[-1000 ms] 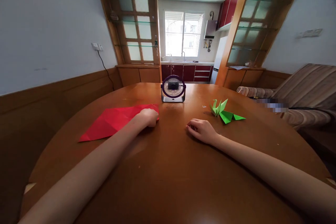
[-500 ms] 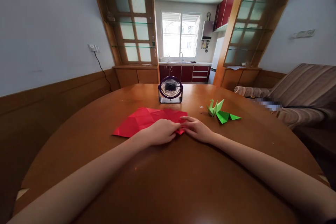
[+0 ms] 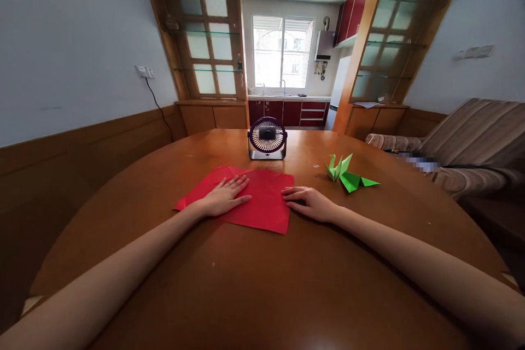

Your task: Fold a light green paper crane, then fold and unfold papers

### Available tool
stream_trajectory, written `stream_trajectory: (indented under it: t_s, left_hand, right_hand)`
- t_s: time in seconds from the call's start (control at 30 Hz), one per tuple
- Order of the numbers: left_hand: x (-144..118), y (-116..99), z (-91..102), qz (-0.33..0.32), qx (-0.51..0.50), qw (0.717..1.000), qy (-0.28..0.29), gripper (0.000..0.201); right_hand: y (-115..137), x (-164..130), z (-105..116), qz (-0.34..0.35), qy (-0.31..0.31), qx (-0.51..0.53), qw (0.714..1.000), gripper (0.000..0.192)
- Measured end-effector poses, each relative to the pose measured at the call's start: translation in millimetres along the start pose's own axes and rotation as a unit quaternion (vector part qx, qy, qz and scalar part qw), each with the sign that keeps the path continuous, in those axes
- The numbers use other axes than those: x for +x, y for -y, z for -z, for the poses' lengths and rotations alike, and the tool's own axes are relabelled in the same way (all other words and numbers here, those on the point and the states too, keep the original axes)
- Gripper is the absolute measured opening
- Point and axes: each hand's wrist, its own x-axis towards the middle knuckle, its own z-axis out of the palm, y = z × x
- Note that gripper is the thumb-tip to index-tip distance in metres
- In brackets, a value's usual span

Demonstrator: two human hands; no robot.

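Observation:
A sheet of red paper [image 3: 264, 205] lies on the wooden table, its near part flat and its left part creased. Spread fingers of my left hand [image 3: 225, 197] rest flat on the paper's left half. At the right edge of the sheet is my right hand [image 3: 311, 204], fingers stretched out with the thumb apart and the tips touching the edge. Neither hand grips anything. To the right stands a light green folded paper crane [image 3: 338, 168], and a darker green folded paper piece [image 3: 353, 181] lies against it.
A small dark fan [image 3: 267, 136] stands on the table [image 3: 262, 295] behind the red paper. A striped armchair [image 3: 476, 142] is to the right of the table. On the left wall a cable [image 3: 157, 105] hangs from a socket. A kitchen with a window [image 3: 282, 52] lies beyond.
My left hand has moved left and opened flat onto the paper. The red paper's right part now reaches nearer to me and lies flatter. My right hand stays at the right edge.

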Motion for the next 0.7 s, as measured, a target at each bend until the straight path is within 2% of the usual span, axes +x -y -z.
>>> stream_trajectory:
  t_s: [0.1, 0.2, 0.37, 0.47, 0.57, 0.7]
  left_hand:
    - [4, 26, -3.0, 0.074, 0.014, 0.997, -0.019, 0.081]
    - [3, 44, -4.4, 0.122, 0.028, 0.991, -0.041, 0.084]
    - [-3, 44, -8.8, 0.165, 0.073, 0.98, -0.085, 0.081]
    - [-11, 29, -10.3, 0.127, 0.096, 0.981, -0.11, 0.07]
    - [-19, 5, -11.7, 0.036, 0.085, 0.99, -0.109, 0.063]
    - [-23, -26, -16.3, -0.036, 0.056, 0.994, -0.09, 0.063]
  right_hand:
    - [0, 0, 0, -0.003, 0.003, 0.004, 1.0, 0.029]
    - [1, -1, 0, 0.002, 0.003, -0.003, 1.0, 0.028]
    - [7, -2, -1, 0.018, 0.001, -0.043, 0.999, 0.025]
    - [10, -2, 0, 0.031, -0.003, -0.071, 0.997, 0.021]
    - [13, -1, 1, 0.047, -0.006, -0.1, 0.994, 0.018]
    - [16, -1, 2, 0.05, -0.016, -0.132, 0.99, 0.018]
